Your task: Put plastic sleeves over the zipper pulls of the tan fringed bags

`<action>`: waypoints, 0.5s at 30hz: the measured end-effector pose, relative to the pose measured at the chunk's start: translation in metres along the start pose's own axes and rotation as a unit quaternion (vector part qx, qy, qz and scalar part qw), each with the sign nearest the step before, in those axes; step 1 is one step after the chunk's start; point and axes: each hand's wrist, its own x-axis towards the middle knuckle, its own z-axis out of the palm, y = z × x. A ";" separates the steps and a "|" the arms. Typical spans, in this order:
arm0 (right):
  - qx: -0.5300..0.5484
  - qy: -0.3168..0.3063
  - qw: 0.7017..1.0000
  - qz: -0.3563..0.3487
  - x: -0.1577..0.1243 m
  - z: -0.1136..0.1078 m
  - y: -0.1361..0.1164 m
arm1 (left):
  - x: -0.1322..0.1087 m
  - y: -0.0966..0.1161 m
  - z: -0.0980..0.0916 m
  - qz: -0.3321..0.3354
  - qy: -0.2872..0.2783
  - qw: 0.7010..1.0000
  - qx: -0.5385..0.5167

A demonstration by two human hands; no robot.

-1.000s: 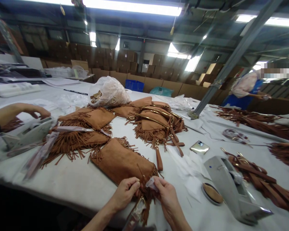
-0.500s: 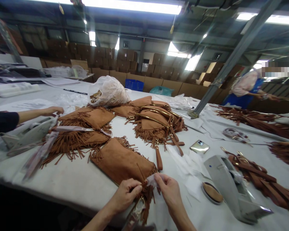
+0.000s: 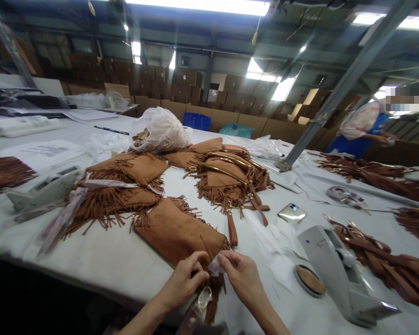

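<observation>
A brown fringed suede bag (image 3: pixel 179 229) lies flat at the table's front edge, its near right corner under my hands. My left hand (image 3: pixel 185 280) is closed at that corner, pinching the bag's strap end or fringe; the exact piece is hidden by the fingers. Between the thumb and fingers of my right hand (image 3: pixel 240 275) is a small piece of white tissue paper (image 3: pixel 215 265), held against the same corner. Just below, a gold ring clasp (image 3: pixel 205 297) hangs on a strap wrapped in clear plastic. Brown fringe (image 3: pixel 216 291) dangles between my hands.
More fringed bags (image 3: pixel 226 179) lie further back beside a stuffed plastic bag (image 3: pixel 160 130). On the right are a phone (image 3: pixel 292 213), a grey tape dispenser (image 3: pixel 345 274), a round tin (image 3: pixel 310 280) and brown straps (image 3: pixel 377 251). Another dispenser (image 3: pixel 43 186) stands left. A person (image 3: pixel 363 125) works far right.
The other person's arm at the left has gone from view, and a fringed piece now shows there. My fingers have shifted slightly at the corner; the tissue is drawn in closer.
</observation>
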 end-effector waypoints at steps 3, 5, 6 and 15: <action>-0.001 0.040 0.999 -0.007 -0.002 0.002 -0.003 | 0.000 -0.002 0.001 -0.003 0.006 0.999 -0.044; -0.010 0.053 0.998 -0.012 -0.004 0.004 -0.003 | 0.001 -0.001 0.000 0.002 0.007 0.999 -0.044; -0.017 0.049 0.999 -0.014 -0.005 0.005 -0.003 | 0.001 0.000 0.000 0.003 0.009 0.999 -0.044; 0.049 0.036 0.998 0.008 0.002 0.012 -0.006 | 0.003 0.003 0.000 0.005 0.015 0.997 -0.080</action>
